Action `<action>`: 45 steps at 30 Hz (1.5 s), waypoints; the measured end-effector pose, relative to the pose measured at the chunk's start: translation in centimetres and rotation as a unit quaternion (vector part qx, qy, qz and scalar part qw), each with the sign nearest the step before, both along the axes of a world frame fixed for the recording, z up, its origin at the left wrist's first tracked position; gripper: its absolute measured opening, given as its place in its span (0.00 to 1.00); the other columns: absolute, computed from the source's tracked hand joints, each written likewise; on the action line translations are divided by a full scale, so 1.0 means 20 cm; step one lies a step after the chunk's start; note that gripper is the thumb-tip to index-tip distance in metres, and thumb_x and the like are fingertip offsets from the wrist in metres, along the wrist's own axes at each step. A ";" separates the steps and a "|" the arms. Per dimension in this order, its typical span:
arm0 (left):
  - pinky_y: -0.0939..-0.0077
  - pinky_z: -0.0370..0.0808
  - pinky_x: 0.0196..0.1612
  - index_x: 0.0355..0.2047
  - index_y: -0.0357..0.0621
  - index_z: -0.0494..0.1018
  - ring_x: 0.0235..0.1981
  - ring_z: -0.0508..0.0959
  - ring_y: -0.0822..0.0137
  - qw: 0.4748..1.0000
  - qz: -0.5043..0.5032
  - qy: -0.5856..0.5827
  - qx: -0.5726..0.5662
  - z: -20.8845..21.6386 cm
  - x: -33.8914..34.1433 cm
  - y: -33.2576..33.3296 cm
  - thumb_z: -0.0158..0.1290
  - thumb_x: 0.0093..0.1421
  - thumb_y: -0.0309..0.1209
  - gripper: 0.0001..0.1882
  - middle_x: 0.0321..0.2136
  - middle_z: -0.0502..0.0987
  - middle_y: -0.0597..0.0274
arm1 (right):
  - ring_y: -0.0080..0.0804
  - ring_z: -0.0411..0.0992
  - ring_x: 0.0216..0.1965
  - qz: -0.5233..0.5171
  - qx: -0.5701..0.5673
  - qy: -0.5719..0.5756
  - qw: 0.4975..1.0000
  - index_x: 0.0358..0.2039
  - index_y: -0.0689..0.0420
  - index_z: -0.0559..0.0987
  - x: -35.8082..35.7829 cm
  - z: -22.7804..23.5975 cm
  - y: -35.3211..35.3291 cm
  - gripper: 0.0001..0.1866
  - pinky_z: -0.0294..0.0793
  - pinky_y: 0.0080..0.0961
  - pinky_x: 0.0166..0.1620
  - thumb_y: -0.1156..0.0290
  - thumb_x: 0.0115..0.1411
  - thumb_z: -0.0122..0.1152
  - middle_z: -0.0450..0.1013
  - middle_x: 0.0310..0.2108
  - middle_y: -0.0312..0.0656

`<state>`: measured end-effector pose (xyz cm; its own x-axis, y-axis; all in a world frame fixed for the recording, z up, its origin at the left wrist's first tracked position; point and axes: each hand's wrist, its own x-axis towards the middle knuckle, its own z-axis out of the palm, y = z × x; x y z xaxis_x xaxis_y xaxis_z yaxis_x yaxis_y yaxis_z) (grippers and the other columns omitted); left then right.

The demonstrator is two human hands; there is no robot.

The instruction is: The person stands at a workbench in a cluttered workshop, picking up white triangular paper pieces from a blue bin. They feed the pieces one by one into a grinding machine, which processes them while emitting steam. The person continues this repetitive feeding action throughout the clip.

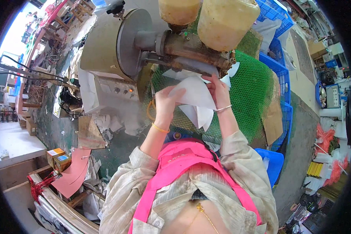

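Nearest you: pink apron straps point(175, 163) across chest. Low on your left, small orange-and-yellow box point(55, 152) beside wooden box point(63, 162), pink card sheet point(75, 173) just under them. Further out, your left hand point(165, 102) pinches white paper sheet point(197, 102) at near edge, fingers closed on it. Right hand point(219, 90) clamps same sheet at far side. Sheet hangs over green mesh point(253, 89), just below rusty machine point(191, 48). Beyond, two yellowish jugs point(226, 21) atop machine, blue crates point(279, 66) on your right.
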<state>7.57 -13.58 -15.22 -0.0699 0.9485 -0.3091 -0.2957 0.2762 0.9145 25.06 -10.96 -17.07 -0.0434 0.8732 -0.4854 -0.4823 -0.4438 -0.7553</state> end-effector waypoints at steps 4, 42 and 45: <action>0.84 0.66 0.20 0.26 0.30 0.73 0.19 0.70 0.79 0.990 0.047 0.122 0.053 -0.06 0.00 0.01 0.56 0.46 0.28 0.10 0.19 0.74 0.64 | 0.19 0.69 0.29 0.102 0.046 -0.112 0.987 0.38 0.62 0.71 -0.05 0.12 -0.19 0.20 0.70 0.16 0.28 0.57 0.55 0.51 0.71 0.29 0.36; 0.86 0.68 0.18 0.24 0.32 0.72 0.16 0.71 0.77 0.998 -0.017 0.054 -0.029 0.09 -0.07 0.03 0.55 0.48 0.30 0.11 0.18 0.72 0.63 | 0.23 0.64 0.09 0.037 0.079 -0.196 0.977 0.19 0.63 0.71 -0.06 0.10 -0.20 0.21 0.62 0.16 0.11 0.56 0.56 0.48 0.67 0.13 0.40; 0.88 0.65 0.15 0.23 0.33 0.72 0.15 0.69 0.79 0.997 0.001 0.079 0.012 0.05 -0.13 0.01 0.55 0.48 0.30 0.10 0.16 0.72 0.66 | 0.23 0.63 0.08 0.044 0.070 -0.215 0.973 0.19 0.63 0.72 -0.01 0.12 -0.15 0.23 0.62 0.16 0.12 0.55 0.57 0.46 0.67 0.11 0.41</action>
